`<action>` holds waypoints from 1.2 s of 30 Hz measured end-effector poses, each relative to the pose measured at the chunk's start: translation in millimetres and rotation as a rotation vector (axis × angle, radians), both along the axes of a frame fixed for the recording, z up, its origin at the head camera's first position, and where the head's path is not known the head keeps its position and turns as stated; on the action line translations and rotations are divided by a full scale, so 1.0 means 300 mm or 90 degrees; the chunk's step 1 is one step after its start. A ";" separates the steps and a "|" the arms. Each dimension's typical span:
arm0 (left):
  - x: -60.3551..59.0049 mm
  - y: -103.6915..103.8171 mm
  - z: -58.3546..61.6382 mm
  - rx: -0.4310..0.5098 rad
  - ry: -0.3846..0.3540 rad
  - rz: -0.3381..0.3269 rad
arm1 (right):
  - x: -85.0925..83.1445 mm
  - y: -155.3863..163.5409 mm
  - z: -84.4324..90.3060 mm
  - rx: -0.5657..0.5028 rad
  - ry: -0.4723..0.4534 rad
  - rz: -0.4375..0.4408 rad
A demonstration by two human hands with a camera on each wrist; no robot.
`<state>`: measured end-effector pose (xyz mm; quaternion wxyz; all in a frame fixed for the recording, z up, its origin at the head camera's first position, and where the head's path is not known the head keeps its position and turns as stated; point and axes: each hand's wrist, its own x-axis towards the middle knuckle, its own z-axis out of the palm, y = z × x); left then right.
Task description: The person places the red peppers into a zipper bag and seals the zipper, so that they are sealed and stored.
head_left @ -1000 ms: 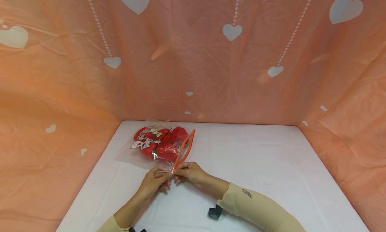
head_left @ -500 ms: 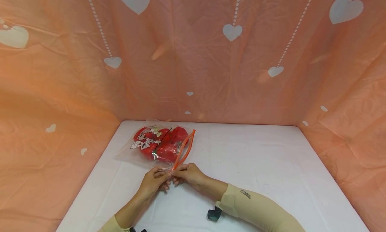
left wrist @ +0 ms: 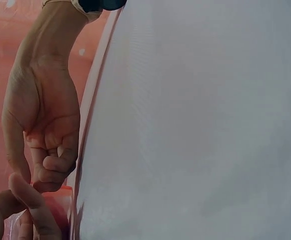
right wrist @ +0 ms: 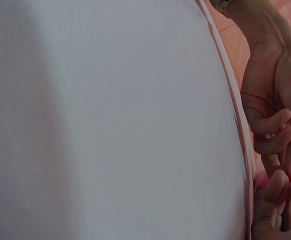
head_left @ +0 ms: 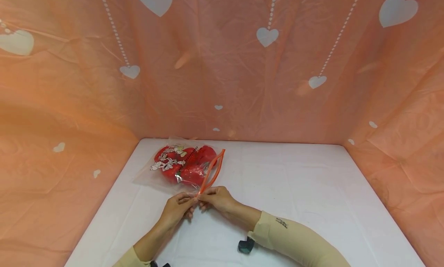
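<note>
A clear zip bag (head_left: 180,167) lies on the white table (head_left: 295,190), toward its far left, its orange zip strip (head_left: 211,174) gaping open along most of its length. What the red contents (head_left: 194,164) are cannot be told through the wrinkled plastic; a printed white pattern covers part of them. Both wrist views show mostly blurred tabletop, with the bag cut off at the frame edge. Against the pictures from a second ago, almost nothing has moved: the hands sit at the same near corner of the bag. The left hand (head_left: 177,209) and right hand (head_left: 218,199) each pinch the near end of the strip, fingers curled, fingertips meeting. A peach heart-print backdrop (head_left: 222,66) surrounds the table.
</note>
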<state>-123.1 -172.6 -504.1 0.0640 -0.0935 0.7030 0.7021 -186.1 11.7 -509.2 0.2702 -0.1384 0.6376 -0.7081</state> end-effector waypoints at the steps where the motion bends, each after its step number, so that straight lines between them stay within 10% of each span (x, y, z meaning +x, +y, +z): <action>1: 0.001 0.001 0.000 0.003 -0.003 0.005 | 0.000 0.001 0.000 0.000 0.001 0.000; 10: -0.001 0.015 -0.006 0.030 -0.022 0.078 | -0.021 0.011 0.007 0.016 0.013 -0.008; 36: -0.023 -0.008 -0.049 0.020 0.013 0.101 | -0.172 0.025 -0.013 0.033 0.013 -0.033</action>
